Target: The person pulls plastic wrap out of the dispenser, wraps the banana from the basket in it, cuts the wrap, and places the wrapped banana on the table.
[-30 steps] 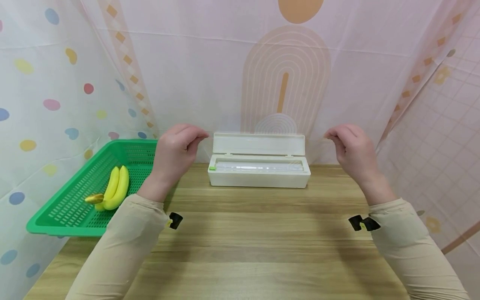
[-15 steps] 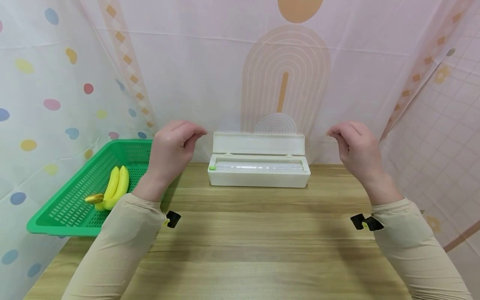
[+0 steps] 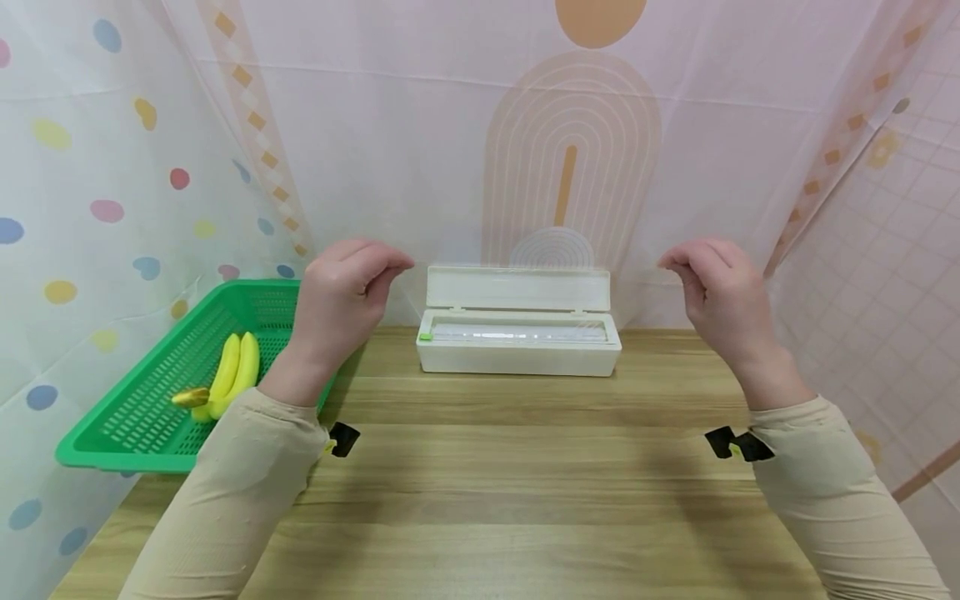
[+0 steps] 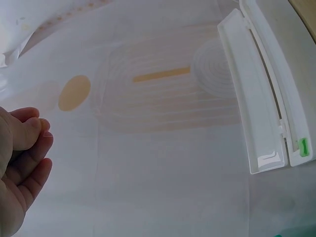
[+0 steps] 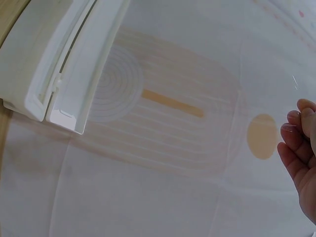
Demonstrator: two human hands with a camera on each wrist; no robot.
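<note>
A white cling film dispenser (image 3: 517,360) stands at the back of the table, its lid (image 3: 517,288) tipped up and a clear roll (image 3: 517,333) inside. My left hand (image 3: 341,300) is raised to the left of it, thumb and fingertips pinched together. On the other side my right hand (image 3: 723,304) mirrors it at about the same height. Faint glints of clear cling film (image 5: 295,82) show near the right fingertips in the right wrist view. The sheet between the hands is almost invisible, so its edges cannot be made out.
To the left, a green plastic basket (image 3: 82,454) holds yellow bananas (image 3: 242,379); my left forearm crosses in front of its right side. A patterned curtain (image 3: 420,150) hangs directly behind the wooden table (image 3: 525,492). A green slider (image 3: 426,337) sits at the dispenser's left end.
Both hands have risen slightly and drawn apart, the left one a little leftward and the right one rightward, still pinching. Dispenser and basket stay where they were.
</note>
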